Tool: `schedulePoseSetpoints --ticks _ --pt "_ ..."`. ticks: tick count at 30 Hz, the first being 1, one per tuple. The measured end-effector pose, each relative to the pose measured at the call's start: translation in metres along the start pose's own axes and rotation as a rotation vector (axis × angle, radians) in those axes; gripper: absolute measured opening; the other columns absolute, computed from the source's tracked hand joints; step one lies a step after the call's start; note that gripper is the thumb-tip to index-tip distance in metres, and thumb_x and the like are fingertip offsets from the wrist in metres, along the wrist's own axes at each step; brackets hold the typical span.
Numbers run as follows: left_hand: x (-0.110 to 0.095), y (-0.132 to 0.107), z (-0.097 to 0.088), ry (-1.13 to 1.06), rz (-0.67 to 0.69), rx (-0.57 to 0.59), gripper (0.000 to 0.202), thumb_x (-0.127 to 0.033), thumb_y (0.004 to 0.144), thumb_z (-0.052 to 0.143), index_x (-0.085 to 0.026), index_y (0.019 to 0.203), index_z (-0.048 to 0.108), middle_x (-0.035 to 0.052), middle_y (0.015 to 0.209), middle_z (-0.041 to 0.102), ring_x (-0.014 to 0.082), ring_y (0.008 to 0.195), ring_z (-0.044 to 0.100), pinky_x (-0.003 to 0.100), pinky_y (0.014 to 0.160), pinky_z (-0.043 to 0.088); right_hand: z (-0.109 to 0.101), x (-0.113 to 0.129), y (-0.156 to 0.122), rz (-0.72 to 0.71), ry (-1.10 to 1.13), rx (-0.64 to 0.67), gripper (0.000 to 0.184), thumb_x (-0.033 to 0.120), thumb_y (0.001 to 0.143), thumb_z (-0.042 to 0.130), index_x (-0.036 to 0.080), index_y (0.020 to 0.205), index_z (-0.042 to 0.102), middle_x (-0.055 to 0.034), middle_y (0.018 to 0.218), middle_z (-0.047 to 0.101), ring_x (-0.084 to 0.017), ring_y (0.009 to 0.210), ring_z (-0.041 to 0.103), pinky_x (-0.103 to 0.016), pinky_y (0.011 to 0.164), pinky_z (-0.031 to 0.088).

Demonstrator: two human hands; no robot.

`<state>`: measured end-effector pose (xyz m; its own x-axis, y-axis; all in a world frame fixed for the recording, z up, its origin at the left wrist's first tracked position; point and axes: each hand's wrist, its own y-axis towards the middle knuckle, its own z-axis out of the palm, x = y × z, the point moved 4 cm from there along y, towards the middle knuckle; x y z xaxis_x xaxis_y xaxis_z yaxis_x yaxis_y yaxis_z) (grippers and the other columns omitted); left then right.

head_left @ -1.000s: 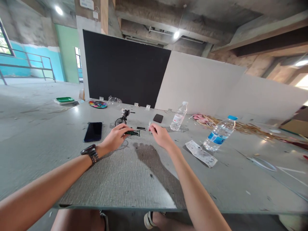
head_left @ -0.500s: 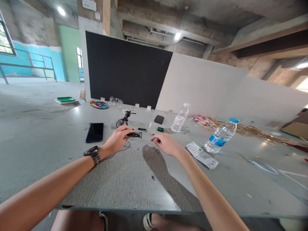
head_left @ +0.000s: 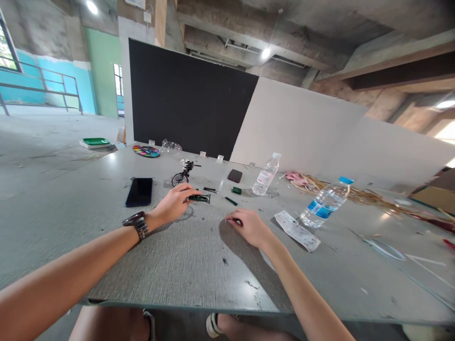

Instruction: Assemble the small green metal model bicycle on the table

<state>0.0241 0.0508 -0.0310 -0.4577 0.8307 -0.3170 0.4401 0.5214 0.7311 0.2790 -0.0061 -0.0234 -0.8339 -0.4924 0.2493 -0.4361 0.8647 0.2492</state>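
Note:
My left hand (head_left: 173, 204), with a dark watch at the wrist, is closed on a small dark green model bicycle frame (head_left: 202, 198) lying low over the table. Just beyond it stands a black model bicycle front section (head_left: 181, 178) with a spoked wheel and handlebar. My right hand (head_left: 251, 228) is apart from the frame, its thumb and index finger pinched close above the table. Whatever those fingertips hold is too small to name. A thin dark green stick-like piece (head_left: 231, 201) lies beyond them. Thin black pieces (head_left: 210, 190) and a small green block (head_left: 236, 190) lie further back.
A phone (head_left: 139, 192) lies left, with a paint palette (head_left: 146, 151) behind it. A dark flat case (head_left: 235, 175) is at the back. Two water bottles, one clear (head_left: 266, 177) and one blue-capped (head_left: 325, 203), stand right near a printed paper strip (head_left: 296, 230). Black and white panels stand behind.
My right hand has drawn back toward me and slightly right. The dark green stick-like piece now shows in full where that hand was. My left hand stays on the frame.

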Motion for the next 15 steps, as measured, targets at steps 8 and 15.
schedulePoseSetpoints --ticks 8,15 --pt "-0.0009 -0.0004 -0.001 -0.006 0.003 0.012 0.041 -0.002 0.086 0.052 -0.022 0.119 0.068 0.0068 0.109 0.063 0.0191 0.1 0.062 0.038 0.09 0.054 0.0 0.0013 -0.0063 0.006 -0.033 0.02 0.028 0.014 0.094 0.051 0.024 0.103 0.076 -0.0073 0.098 0.075 -0.023 0.09 0.069 -0.037 0.082 0.052" --pt "-0.0015 -0.0007 -0.0017 0.007 0.003 0.017 0.042 -0.001 0.086 0.053 -0.021 0.119 0.068 0.0071 0.11 0.063 0.0191 0.1 0.062 0.037 0.09 0.054 -0.0022 0.0049 -0.0097 0.011 0.0 0.014 0.03 0.015 0.094 0.05 0.024 0.105 0.076 -0.0077 0.1 0.075 -0.022 0.09 0.069 -0.035 0.081 0.052"
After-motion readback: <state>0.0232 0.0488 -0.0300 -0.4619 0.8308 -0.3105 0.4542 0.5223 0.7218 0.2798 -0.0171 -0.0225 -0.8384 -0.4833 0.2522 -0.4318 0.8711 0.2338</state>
